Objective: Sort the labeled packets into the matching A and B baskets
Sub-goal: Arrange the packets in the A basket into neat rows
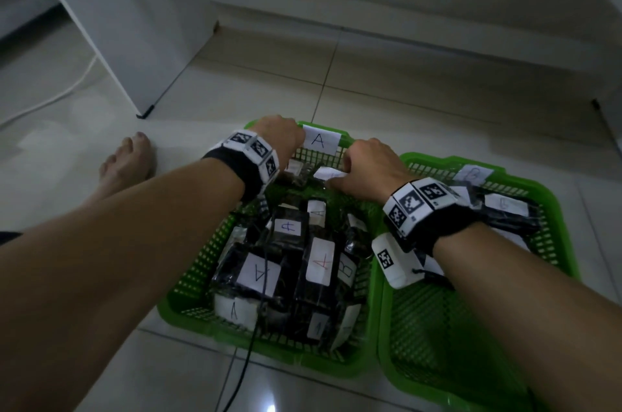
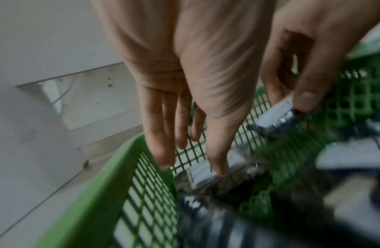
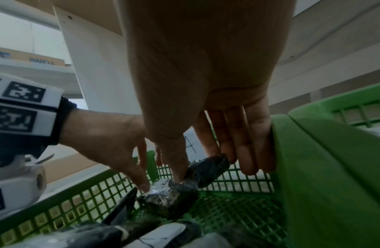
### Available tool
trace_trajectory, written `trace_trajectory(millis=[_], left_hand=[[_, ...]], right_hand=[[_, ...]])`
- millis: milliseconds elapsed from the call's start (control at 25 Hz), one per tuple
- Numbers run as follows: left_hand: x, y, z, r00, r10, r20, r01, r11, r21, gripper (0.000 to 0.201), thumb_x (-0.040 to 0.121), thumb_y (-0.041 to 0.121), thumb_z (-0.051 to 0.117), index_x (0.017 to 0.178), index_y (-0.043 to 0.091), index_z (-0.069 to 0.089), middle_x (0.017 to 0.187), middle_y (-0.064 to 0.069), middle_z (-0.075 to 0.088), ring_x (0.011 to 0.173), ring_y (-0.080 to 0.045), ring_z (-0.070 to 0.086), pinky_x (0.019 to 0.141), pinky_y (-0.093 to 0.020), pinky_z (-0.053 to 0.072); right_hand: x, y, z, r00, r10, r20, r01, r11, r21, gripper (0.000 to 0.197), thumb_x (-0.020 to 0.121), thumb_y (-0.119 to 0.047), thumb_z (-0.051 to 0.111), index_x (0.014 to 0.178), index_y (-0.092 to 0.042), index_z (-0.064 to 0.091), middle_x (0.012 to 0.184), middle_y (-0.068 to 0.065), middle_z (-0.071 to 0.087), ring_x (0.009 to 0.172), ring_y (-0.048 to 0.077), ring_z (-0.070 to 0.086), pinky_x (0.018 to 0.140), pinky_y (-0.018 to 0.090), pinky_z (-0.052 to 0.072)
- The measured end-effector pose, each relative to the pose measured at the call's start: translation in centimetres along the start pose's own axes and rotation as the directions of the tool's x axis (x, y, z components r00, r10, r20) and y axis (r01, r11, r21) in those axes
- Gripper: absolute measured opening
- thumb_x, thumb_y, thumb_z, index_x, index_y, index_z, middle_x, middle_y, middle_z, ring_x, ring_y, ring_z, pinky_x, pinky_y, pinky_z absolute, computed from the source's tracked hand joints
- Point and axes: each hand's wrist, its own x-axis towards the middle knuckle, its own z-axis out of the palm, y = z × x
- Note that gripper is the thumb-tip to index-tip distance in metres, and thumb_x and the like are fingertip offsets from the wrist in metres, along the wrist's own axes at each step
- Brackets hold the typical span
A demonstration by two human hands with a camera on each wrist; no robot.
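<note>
Baskets of green plastic mesh sit side by side on the tiled floor (image 1: 404, 88). A basket (image 1: 188, 280) stands on the left with a paper "A" tag (image 1: 319, 139) on its far wall; B basket (image 1: 558, 226) touches its right side and carries a faint tag on its own far wall.

Black packets with white labels fill the near half of the A basket, most marked A, though one B-labelled packet (image 1: 346, 269) lies near its right wall. A few more packets lie at the far end of the B basket.

Both hands reach into the far end of the A basket. The left hand (image 1: 281, 135) hangs with fingers (image 2: 161, 134) nearly straight and slack, its thumb tip touching the white label of a packet (image 2: 203, 174) lying against the far wall. The right hand (image 1: 370, 166) pinches a second packet (image 3: 206, 169) between thumb and forefinger, lifted just above the basket floor and close beside the left thumb.

A bare foot (image 1: 126, 162) rests on the floor left of the baskets.
</note>
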Motion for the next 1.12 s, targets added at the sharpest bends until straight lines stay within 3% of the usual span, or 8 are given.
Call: trace_trajectory(millis=[80, 200, 240, 400, 520, 640, 920, 1120], left_hand=[[-0.4, -0.4, -0.9, 0.994, -0.100, -0.038, 0.078, 0.922, -0.378, 0.025, 0.089, 0.028, 0.063, 0.101, 0.008, 0.069, 0.098, -0.012, 0.071, 0.085, -0.028, 0.070, 0.072, -0.036, 0.059], [-2.0, 0.1, -2.1, 0.976, -0.131, 0.173, 0.213, 0.425, -0.879, 0.032, 0.093, 0.039, 0.061, 0.104, 0.010, 0.070, 0.093, -0.008, 0.072, 0.076, -0.025, 0.074, 0.069, -0.041, 0.063], [-2.9, 0.4, -2.2, 0.977, -0.103, 0.186, 0.212, 0.371, -0.904, 0.027, 0.091, 0.034, 0.067, 0.105, 0.011, 0.070, 0.093, -0.007, 0.072, 0.075, -0.024, 0.075, 0.068, -0.040, 0.063], [-5.8, 0.3, -1.6, 0.990, -0.098, 0.098, 0.134, 0.507, -0.851, 0.009, 0.084, 0.015, 0.076, 0.090, 0.021, 0.073, 0.088, -0.001, 0.074, 0.065, -0.014, 0.073, 0.066, -0.028, 0.061], [-7.6, -0.9, -1.2, 0.980, -0.178, 0.089, 0.170, 0.521, -0.836, 0.010, 0.088, 0.014, 0.072, 0.095, 0.019, 0.075, 0.087, 0.000, 0.073, 0.064, -0.014, 0.072, 0.055, -0.019, 0.055], [-8.6, -1.6, -0.1, 0.963, -0.251, 0.100, 0.218, 0.501, -0.837, 0.014, 0.092, 0.011, 0.065, 0.100, 0.017, 0.075, 0.094, -0.002, 0.074, 0.068, -0.016, 0.072, 0.058, -0.021, 0.054], [-8.6, -1.4, 1.3, 0.941, -0.300, 0.155, 0.311, 0.593, -0.743, 0.024, 0.091, 0.008, 0.061, 0.102, 0.022, 0.076, 0.112, -0.004, 0.070, 0.087, -0.018, 0.065, 0.070, -0.025, 0.050], [-9.0, -1.6, 0.4, 0.932, -0.345, 0.112, 0.282, 0.497, -0.820, 0.040, 0.089, -0.001, 0.046, 0.089, 0.025, 0.077, 0.124, -0.003, 0.065, 0.100, -0.017, 0.056, 0.077, -0.026, 0.043]], right_hand=[[-0.8, 0.1, -0.1, 0.999, -0.034, -0.034, 0.037, 0.997, 0.069, 0.046, 0.078, -0.057, 0.077, 0.065, -0.015, 0.061, 0.062, 0.000, 0.058, 0.060, 0.021, 0.059, 0.052, 0.028, 0.045], [-2.4, -0.1, -0.5, 0.988, -0.115, -0.102, 0.133, 0.972, 0.192, 0.040, 0.081, -0.054, 0.077, 0.082, -0.014, 0.076, 0.075, 0.002, 0.071, 0.069, 0.019, 0.066, 0.064, 0.030, 0.052], [-3.2, -0.3, -0.6, 0.985, -0.127, -0.118, 0.153, 0.959, 0.240, 0.039, 0.082, -0.052, 0.077, 0.090, -0.014, 0.077, 0.083, 0.002, 0.073, 0.074, 0.019, 0.067, 0.068, 0.031, 0.053], [-5.8, -0.7, -1.0, 0.990, -0.126, -0.062, 0.139, 0.942, 0.304, 0.054, 0.080, -0.031, 0.083, 0.128, -0.017, 0.064, 0.113, -0.004, 0.065, 0.096, 0.016, 0.064, 0.074, 0.023, 0.043], [-7.6, -0.9, -1.5, 0.961, -0.184, 0.207, 0.115, 0.945, 0.306, 0.049, 0.075, -0.005, 0.078, 0.120, -0.021, 0.067, 0.112, -0.005, 0.066, 0.098, 0.016, 0.064, 0.069, 0.020, 0.049], [-9.1, -1.8, -0.7, 0.861, -0.249, 0.443, 0.155, 0.959, 0.238, 0.068, 0.065, -0.006, 0.088, 0.123, -0.032, 0.063, 0.117, -0.007, 0.064, 0.102, 0.016, 0.062, 0.083, 0.036, 0.059], [-9.7, -1.3, 0.3, 0.907, -0.311, 0.285, 0.232, 0.932, 0.278, 0.043, 0.072, -0.018, 0.090, 0.112, -0.030, 0.076, 0.108, -0.008, 0.068, 0.100, 0.013, 0.064, 0.087, 0.032, 0.055], [-9.2, -0.2, -1.7, 0.889, -0.280, 0.363, 0.092, 0.884, 0.458, 0.034, 0.078, 0.000, 0.079, 0.103, -0.023, 0.078, 0.103, -0.009, 0.075, 0.098, 0.005, 0.069, 0.080, 0.019, 0.056]])
